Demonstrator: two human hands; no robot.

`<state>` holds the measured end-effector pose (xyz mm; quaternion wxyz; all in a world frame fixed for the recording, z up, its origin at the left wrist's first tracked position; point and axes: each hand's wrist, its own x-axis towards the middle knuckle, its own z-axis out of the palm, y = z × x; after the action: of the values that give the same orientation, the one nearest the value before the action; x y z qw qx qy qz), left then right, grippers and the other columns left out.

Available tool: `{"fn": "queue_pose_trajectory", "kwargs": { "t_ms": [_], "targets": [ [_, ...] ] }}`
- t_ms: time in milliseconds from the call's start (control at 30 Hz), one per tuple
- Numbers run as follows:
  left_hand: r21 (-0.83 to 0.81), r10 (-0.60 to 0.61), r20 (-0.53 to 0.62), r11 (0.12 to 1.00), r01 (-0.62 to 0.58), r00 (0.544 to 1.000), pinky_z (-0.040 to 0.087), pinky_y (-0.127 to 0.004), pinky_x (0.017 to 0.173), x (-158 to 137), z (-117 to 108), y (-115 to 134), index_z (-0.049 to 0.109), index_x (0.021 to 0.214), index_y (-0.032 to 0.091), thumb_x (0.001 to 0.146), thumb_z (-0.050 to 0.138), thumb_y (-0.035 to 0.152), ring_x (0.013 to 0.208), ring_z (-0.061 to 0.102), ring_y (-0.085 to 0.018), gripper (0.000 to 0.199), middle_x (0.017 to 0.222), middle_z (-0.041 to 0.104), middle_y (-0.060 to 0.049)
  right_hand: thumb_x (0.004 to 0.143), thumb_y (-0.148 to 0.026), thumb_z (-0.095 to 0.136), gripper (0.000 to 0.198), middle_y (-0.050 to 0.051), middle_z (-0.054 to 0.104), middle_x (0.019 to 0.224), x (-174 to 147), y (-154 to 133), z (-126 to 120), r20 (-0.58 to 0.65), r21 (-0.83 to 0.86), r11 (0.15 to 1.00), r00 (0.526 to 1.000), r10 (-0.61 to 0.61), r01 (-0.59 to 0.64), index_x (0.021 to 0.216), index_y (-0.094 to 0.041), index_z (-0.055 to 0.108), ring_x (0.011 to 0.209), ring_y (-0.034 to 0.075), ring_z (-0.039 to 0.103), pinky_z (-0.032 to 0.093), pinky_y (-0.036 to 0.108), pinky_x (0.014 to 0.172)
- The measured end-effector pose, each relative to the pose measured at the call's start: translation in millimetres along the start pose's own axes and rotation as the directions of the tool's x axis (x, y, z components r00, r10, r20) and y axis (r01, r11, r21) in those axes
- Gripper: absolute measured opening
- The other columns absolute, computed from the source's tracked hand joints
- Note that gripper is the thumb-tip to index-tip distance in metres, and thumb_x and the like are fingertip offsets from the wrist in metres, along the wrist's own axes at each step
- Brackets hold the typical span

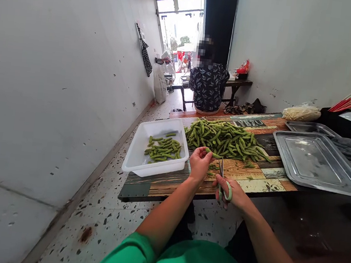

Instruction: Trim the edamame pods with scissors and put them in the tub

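Note:
My left hand (199,164) pinches a green soybean pod (213,154) near the front of the table. Its free end points right, at the blades of the scissors (228,191). These have light green handles, and the fingers of my right hand (233,191) are wrapped round them. Behind both hands lies a large heap of soybean pods (225,138). To the left stands a white plastic tub (131,156) with a smaller lot of pods (164,149) in it. Small green trimmings (211,173) lie on the wood below the pod.
A patchwork-pattern table (169,187) carries everything. Metal trays (314,164) lie on the right, with bundled skewers (302,113) and red-tipped sticks (350,103) behind them. A person in a dark leaf-print shirt (207,86) sits beyond the table, back turned. A white wall (56,92) runs along the left.

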<state>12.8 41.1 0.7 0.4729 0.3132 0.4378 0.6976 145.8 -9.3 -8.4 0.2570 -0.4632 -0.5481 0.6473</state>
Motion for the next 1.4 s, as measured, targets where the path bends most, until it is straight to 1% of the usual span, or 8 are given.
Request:
{"fn": "queue_pose_trajectory", "kwargs": {
  "t_ms": [300, 533, 600, 700, 867, 1000, 1100, 1400],
  "targets": [
    [0.151, -0.031, 0.08, 0.988, 0.019, 0.996, 0.052, -0.024, 0.058, -18.7, 0.1, 2.0, 0.054, 0.084, 0.015, 0.066, 0.072, 0.026, 0.056, 0.063, -0.012, 0.027, 0.069, 0.063, 0.001, 0.079, -0.069, 0.048, 0.055, -0.001, 0.058, 0.043, 5.2, -4.7, -0.8, -0.04, 0.017, 0.997, 0.997, -0.072, 0.072, 0.078, -0.015, 0.056, 0.023, 0.008, 0.04, 0.03, 0.019, 0.024],
    [0.338, 0.11, 0.089, 0.932, -0.134, 0.99, 0.052, -0.025, 0.062, -23.0, 0.2, 0.1, 0.053, 0.083, 0.017, 0.072, 0.066, 0.025, 0.061, 0.062, -0.011, 0.019, 0.071, 0.061, 0.0, 0.079, -0.067, 0.05, 0.052, -0.006, 0.047, 0.035, 6.5, -0.2, 7.5, -0.128, 0.088, 0.991, 0.988, -0.084, 0.096, 0.069, -0.017, 0.055, 0.02, 0.007, 0.031, 0.02, 0.02, 0.021],
    [0.46, 0.245, 0.12, 0.845, -0.272, 0.962, 0.052, -0.026, 0.068, -21.7, -3.6, 9.1, 0.056, 0.087, 0.018, 0.076, 0.062, 0.024, 0.067, 0.062, -0.012, 0.014, 0.075, 0.062, -0.001, 0.079, -0.067, 0.051, 0.051, -0.006, 0.046, 0.035, 4.1, -0.1, 7.1, -0.122, 0.115, 0.99, 0.99, -0.072, 0.086, 0.069, -0.017, 0.055, 0.021, 0.007, 0.03, 0.02, 0.019, 0.022],
    [0.683, 0.516, 0.146, 0.564, -0.463, 0.844, 0.048, -0.033, 0.088, -13.5, -15.7, 42.8, 0.06, 0.101, 0.02, 0.082, 0.054, 0.021, 0.089, 0.061, -0.018, 0.019, 0.093, 0.065, -0.007, 0.079, -0.066, 0.053, 0.05, -0.003, 0.053, 0.042, -3.2, -2.9, 3.3, -0.069, 0.18, 0.983, 0.997, -0.03, 0.042, 0.074, -0.017, 0.055, 0.027, 0.007, 0.035, 0.029, 0.018, 0.026],
    [0.932, 0.681, 0.094, 0.196, -0.305, 0.726, 0.029, -0.049, 0.109, 6.8, -23.8, 91.8, 0.056, 0.124, 0.016, 0.077, 0.052, 0.01, 0.129, 0.038, -0.031, 0.047, 0.133, 0.05, -0.016, 0.081, -0.066, 0.052, 0.05, 0.001, 0.06, 0.056, -10.0, -4.3, -5.2, 0.005, 0.347, 0.938, 1.0, -0.009, 0.006, 0.079, -0.017, 0.058, 0.039, 0.009, 0.044, 0.043, 0.02, 0.035],
    [0.863, 0.38, 0.401, 0.149, -0.483, 0.834, 0.04, -0.037, 0.102, 24.6, 1.5, 62.4, 0.068, 0.109, 0.018, 0.082, 0.05, 0.014, 0.111, 0.056, -0.025, 0.033, 0.113, 0.064, -0.013, 0.082, -0.066, 0.051, 0.051, 0.002, 0.06, 0.057, -5.5, 1.2, -8.2, 0.011, 0.411, 0.912, 1.0, -0.011, 0.006, 0.08, -0.016, 0.059, 0.038, 0.009, 0.043, 0.043, 0.022, 0.035],
    [0.883, 0.149, 0.418, 0.164, -0.439, 0.896, 0.044, -0.035, 0.096, 45.2, 23.3, 24.5, 0.071, 0.101, 0.015, 0.083, 0.052, 0.015, 0.101, 0.061, -0.025, 0.026, 0.101, 0.068, -0.015, 0.08, -0.067, 0.052, 0.051, 0.001, 0.059, 0.055, -4.9, 5.1, -8.9, -0.02, 0.413, 0.91, 1.0, 0.001, 0.008, 0.083, -0.016, 0.058, 0.037, 0.009, 0.042, 0.041, 0.021, 0.033],
    [0.92, 0.215, 0.306, 0.186, -0.346, 0.928, 0.042, -0.032, 0.094, 82.5, 39.7, -5.6, 0.067, 0.104, 0.012, 0.082, 0.057, 0.019, 0.104, 0.059, -0.024, 0.026, 0.112, 0.061, -0.017, 0.077, -0.068, 0.054, 0.051, 0.0, 0.059, 0.054, -12.7, 7.5, -12.6, -0.023, 0.392, 0.919, 0.999, -0.029, 0.036, 0.081, -0.017, 0.056, 0.037, 0.008, 0.04, 0.039, 0.019, 0.032]
  ]
}}
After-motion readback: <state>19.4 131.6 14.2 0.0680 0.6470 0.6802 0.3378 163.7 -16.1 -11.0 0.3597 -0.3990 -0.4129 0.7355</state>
